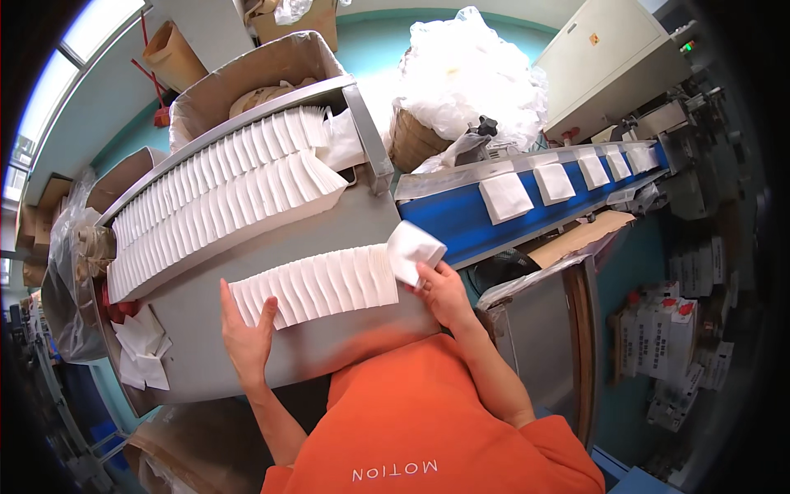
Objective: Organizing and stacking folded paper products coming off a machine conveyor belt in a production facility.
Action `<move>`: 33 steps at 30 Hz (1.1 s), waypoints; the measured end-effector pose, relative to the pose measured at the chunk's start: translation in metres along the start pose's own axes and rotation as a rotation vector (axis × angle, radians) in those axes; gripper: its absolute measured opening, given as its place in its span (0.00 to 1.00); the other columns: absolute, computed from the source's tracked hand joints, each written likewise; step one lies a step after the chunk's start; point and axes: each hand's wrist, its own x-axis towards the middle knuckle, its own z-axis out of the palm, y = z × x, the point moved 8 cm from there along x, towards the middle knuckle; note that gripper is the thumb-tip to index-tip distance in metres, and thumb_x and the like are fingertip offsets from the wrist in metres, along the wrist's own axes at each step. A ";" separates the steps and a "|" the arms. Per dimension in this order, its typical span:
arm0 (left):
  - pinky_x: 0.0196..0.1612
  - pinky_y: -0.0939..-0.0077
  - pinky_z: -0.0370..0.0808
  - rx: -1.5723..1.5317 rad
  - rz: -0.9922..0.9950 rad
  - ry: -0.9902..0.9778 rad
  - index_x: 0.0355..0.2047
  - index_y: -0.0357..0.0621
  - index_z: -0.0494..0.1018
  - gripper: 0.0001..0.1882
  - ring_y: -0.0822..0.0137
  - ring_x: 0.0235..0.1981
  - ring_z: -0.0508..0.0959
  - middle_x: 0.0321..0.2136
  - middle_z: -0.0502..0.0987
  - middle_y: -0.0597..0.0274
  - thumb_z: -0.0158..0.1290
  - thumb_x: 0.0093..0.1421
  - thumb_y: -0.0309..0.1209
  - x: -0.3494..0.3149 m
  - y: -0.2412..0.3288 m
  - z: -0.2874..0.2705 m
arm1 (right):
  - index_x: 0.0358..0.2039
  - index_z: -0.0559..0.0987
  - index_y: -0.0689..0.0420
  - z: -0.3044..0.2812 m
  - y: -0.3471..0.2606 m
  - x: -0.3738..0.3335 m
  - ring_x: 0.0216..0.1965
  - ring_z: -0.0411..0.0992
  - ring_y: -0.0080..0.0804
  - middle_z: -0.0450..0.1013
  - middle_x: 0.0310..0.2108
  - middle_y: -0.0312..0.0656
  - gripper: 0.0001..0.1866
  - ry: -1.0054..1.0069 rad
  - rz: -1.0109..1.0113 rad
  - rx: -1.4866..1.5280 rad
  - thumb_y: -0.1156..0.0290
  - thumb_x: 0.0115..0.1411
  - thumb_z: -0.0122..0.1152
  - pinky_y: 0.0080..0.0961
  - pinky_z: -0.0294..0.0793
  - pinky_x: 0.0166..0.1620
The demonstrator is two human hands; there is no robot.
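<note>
A row of folded white paper napkins (321, 284) stands on edge on the grey metal table in front of me. My left hand (247, 333) is at the row's left end, its fingers stretched out along that end and its thumb apart against the near side. At the other end, my right hand (442, 290) pinches a folded white napkin (414, 251), tilted beside the last one in the row; whether it is one or a few cannot be told. Two longer rows of white napkins (239, 193) stand packed along the table's far side.
A blue conveyor belt (461, 235) on the right carries several spaced white napkins (505, 198). Loose napkins (141, 346) lie at the table's left corner. Behind the table are a cardboard box (197, 103) and a large bag of white material (469, 74). A metal cabinet (601, 49) stands far right.
</note>
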 end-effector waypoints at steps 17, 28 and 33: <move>0.62 0.60 0.62 -0.064 -0.020 -0.045 0.67 0.38 0.50 0.50 0.45 0.64 0.62 0.64 0.59 0.41 0.60 0.56 0.53 -0.008 0.005 0.010 | 0.51 0.72 0.60 0.000 0.012 -0.001 0.42 0.75 0.27 0.75 0.42 0.38 0.19 -0.167 0.208 -0.217 0.67 0.62 0.60 0.27 0.77 0.40; 0.62 0.57 0.62 -0.176 0.051 -0.105 0.68 0.40 0.46 0.53 0.44 0.64 0.61 0.63 0.58 0.38 0.64 0.53 0.51 -0.017 0.025 0.029 | 0.52 0.72 0.61 0.051 -0.012 -0.007 0.46 0.73 0.29 0.75 0.43 0.40 0.25 -0.155 -0.108 -0.487 0.54 0.65 0.57 0.28 0.71 0.49; 0.62 0.58 0.62 -0.125 0.072 -0.051 0.68 0.39 0.46 0.53 0.44 0.63 0.61 0.63 0.58 0.38 0.64 0.53 0.50 -0.011 0.013 0.022 | 0.54 0.71 0.61 0.014 0.016 -0.011 0.38 0.76 0.25 0.75 0.41 0.39 0.20 -0.271 0.297 -0.274 0.68 0.64 0.57 0.24 0.76 0.39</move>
